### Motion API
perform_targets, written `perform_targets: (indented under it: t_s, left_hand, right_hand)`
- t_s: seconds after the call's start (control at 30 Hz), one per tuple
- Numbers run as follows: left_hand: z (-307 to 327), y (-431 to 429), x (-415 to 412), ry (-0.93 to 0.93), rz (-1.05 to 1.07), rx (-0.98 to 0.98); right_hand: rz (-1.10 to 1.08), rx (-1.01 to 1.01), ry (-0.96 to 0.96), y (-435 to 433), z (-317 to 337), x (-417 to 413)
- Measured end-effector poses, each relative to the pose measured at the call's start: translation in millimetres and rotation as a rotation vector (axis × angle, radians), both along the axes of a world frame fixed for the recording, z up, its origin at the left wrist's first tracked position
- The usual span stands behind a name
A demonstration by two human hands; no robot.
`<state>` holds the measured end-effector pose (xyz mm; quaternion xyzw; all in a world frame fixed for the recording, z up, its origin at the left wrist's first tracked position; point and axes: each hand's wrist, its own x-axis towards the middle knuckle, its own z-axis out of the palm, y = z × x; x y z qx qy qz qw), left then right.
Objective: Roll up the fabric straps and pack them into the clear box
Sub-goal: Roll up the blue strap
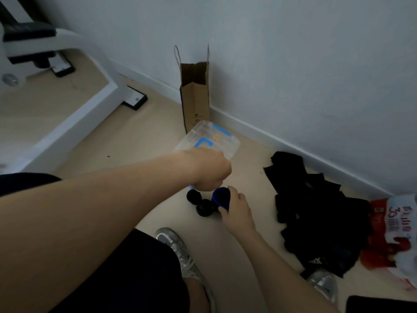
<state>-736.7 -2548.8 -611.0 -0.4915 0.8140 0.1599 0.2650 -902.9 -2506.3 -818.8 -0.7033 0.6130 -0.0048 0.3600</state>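
Observation:
The clear box (216,137), marked with blue tape, is tilted above the floor in front of a paper bag. My left hand (209,169) is curled at its near edge and seems to grip it; the contact itself is hidden behind the hand. Just below, my right hand (237,207) grips a rolled blue strap (221,196). Two rolled black straps (194,196) (205,207) lie on the floor side by side, left of the blue roll.
A brown paper bag (195,98) stands open against the wall. A heap of black fabric (316,211) lies to the right, a red and white plastic bag (392,233) beyond it. White machine frame (67,123) at left. My silver shoes (178,249) are near.

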Motion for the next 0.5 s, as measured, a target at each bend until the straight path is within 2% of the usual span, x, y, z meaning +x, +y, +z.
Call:
perform_targets:
  t_s: [0.13,0.2,0.4,0.5]
  left_hand:
    - [-2.9,-12.8,-8.1,-0.039,-0.026,0.017]
    - [-0.2,-18.1,-16.1,-0.032,-0.013,0.021]
    - [20.5,-28.8,-54.7,0.045,-0.047,-0.034]
    - [35.2,-31.5,-86.8,0.116,-0.085,-0.083]
  right_hand:
    - [0.065,0.034,-0.127,-8.5,0.3,-3.2]
    - [0.095,0.067,-0.125,-11.6,4.6,-8.0]
    - [-0.015,0.096,-0.061,-9.6,23.1,-44.4]
    - [0.016,0.206,-0.100,-7.5,41.8,-79.8]
